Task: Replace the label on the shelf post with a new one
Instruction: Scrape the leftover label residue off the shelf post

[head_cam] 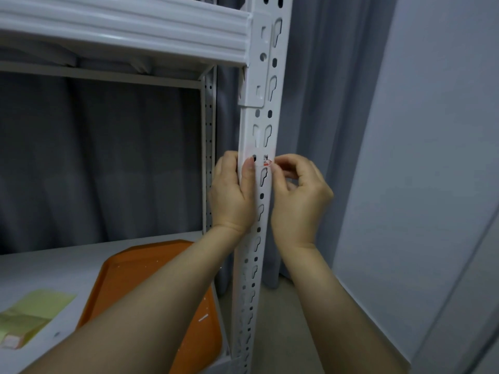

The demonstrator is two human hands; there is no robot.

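A white slotted shelf post (pixel 266 117) runs down the middle of the view. A small remnant of a red and white label (pixel 266 161) clings to its front at hand height, with pale residue above it. My left hand (pixel 232 193) grips the post from the left, thumb lying on its front face. My right hand (pixel 297 193) is at the post's right edge, its fingers curled, with the fingertips pinching at the label remnant.
An orange tray (pixel 129 276) with small white scraps lies on the lower shelf (pixel 40 268). A yellow-green sheet (pixel 32 311) lies at its left. A white shelf beam (pixel 121 25) crosses above. Grey curtain hangs behind; a pale wall (pixel 432 157) stands at right.
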